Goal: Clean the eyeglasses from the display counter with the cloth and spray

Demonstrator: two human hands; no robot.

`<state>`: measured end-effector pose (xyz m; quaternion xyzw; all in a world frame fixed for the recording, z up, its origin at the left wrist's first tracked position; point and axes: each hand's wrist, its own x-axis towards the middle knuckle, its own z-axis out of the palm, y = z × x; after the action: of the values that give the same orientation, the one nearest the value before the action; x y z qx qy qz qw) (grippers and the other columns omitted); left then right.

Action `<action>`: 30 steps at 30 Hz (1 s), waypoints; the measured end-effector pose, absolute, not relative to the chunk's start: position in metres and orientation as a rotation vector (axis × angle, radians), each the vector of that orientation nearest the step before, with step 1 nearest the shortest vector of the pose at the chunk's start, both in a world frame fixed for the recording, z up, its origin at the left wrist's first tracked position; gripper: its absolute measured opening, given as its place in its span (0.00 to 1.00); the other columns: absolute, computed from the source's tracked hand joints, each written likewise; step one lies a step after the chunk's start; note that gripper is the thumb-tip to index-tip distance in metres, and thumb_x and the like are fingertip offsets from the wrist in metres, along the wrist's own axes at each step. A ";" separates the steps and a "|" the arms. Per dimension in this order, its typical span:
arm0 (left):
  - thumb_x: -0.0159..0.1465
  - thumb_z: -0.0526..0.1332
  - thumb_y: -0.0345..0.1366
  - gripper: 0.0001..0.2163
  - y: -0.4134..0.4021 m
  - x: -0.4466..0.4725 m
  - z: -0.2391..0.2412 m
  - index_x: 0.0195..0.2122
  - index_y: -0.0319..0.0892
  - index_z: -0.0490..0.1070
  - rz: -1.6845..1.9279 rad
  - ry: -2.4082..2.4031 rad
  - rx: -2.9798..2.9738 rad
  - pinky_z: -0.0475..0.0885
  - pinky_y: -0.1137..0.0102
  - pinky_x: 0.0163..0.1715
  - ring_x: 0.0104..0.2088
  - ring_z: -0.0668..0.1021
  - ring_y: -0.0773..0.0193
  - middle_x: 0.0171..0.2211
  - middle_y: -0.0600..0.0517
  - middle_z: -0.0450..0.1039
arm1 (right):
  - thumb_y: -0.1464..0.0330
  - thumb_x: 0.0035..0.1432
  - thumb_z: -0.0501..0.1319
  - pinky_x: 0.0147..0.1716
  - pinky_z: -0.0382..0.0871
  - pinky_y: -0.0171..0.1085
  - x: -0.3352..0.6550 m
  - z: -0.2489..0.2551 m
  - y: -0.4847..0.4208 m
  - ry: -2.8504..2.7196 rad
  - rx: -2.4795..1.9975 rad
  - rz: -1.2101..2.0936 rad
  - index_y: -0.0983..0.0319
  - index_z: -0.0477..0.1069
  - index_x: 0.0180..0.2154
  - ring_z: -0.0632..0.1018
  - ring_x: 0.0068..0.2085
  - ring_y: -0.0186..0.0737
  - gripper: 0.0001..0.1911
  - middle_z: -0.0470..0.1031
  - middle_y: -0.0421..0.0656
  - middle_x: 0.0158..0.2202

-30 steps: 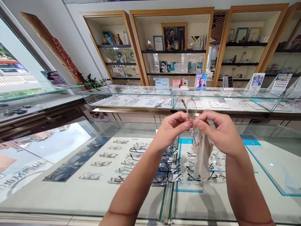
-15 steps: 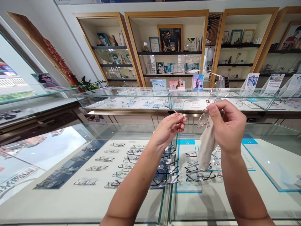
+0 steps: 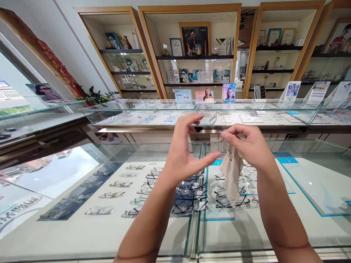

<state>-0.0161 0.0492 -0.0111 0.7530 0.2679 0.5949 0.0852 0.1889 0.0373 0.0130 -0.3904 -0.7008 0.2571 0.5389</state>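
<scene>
My right hand [image 3: 249, 147] pinches a pair of thin-rimmed eyeglasses [image 3: 218, 130] between thumb and fingers, raised above the glass counter. One round lens stands up beyond the fingertips; the other part of the frame sits lower, beside the thumb. From the same hand hangs a beige cleaning cloth [image 3: 232, 179], its top bunched against the glasses. My left hand [image 3: 184, 153] is open just left of the glasses, thumb and fingers spread wide in a C shape, apart from the frame.
Below lies a glass display case [image 3: 197, 233] with rows of eyeglasses [image 3: 112, 195] inside. Behind it runs a second glass counter [image 3: 153, 128] carrying small upright cards [image 3: 229, 92]. Wood-framed shelves [image 3: 161, 51] line the back wall. A plant [image 3: 95, 96] stands at the left.
My left hand has let go of the glasses' temple and spread its fingers. My right hand has moved left and slightly down with the glasses and cloth, and the glasses have turned.
</scene>
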 end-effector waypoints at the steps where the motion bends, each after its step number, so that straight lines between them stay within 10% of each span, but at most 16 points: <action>1: 0.56 0.75 0.52 0.35 0.049 -0.016 -0.011 0.63 0.48 0.68 1.778 0.767 2.370 0.72 0.59 0.54 0.56 0.75 0.51 0.60 0.43 0.71 | 0.59 0.60 0.68 0.32 0.65 0.38 0.189 0.013 0.037 -1.669 -0.926 0.627 0.61 0.77 0.28 0.71 0.30 0.36 0.14 0.76 0.40 0.27; 8: 0.53 0.74 0.61 0.61 0.057 -0.013 -0.020 0.78 0.51 0.37 1.557 0.646 2.727 0.57 0.45 0.72 0.76 0.56 0.37 0.78 0.36 0.44 | 0.55 0.59 0.69 0.31 0.66 0.38 0.188 0.016 0.035 -1.687 -0.912 0.699 0.61 0.76 0.27 0.70 0.30 0.35 0.17 0.75 0.40 0.26; 30: 0.46 0.77 0.62 0.60 0.062 -0.010 -0.018 0.75 0.52 0.48 1.792 0.520 2.484 0.68 0.50 0.63 0.66 0.72 0.41 0.70 0.37 0.64 | 0.56 0.63 0.66 0.47 0.73 0.42 0.188 0.012 0.043 -1.608 -0.721 1.001 0.58 0.82 0.33 0.80 0.42 0.40 0.14 0.84 0.44 0.38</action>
<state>-0.0100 0.0617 -0.0177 0.7993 0.1674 0.5769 0.0175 0.1882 0.0428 0.0115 -0.3018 -0.6734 0.4190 0.5290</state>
